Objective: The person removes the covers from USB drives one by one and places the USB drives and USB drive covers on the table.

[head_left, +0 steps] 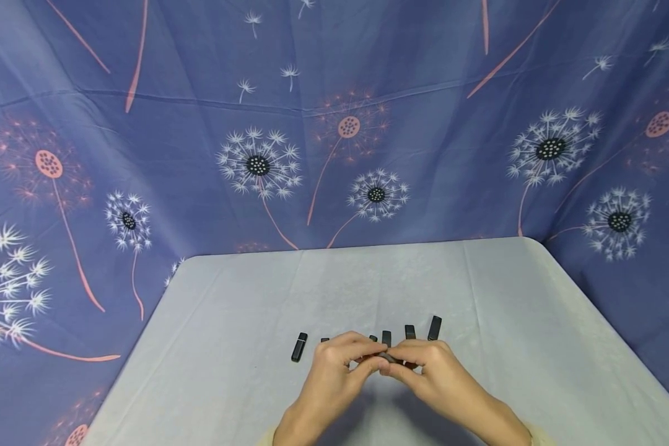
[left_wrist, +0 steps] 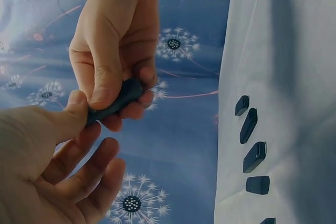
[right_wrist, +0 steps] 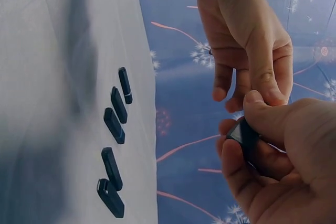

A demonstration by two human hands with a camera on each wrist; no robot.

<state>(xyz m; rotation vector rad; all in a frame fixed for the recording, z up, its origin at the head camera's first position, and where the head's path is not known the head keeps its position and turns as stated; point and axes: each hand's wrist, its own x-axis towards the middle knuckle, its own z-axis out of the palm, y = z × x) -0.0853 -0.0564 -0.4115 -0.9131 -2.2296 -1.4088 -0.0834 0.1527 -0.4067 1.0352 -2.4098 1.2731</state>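
Both hands meet in front of the body, over the near part of the table, around one small black USB stick. My right hand grips most of its length between thumb and curled fingers. With thumb and forefinger, my left hand pinches its other end, the remaining fingers loosely bent. The thumb tips nearly meet in the head view, where the hands hide much of the stick. In the right wrist view a blunt end of the stick shows between the right fingers.
Several more black USB sticks lie in a loose row behind the hands, among them a left one with a silver band and a right one. They rest on a pale cloth-covered table. A blue dandelion-print curtain surrounds its far sides.
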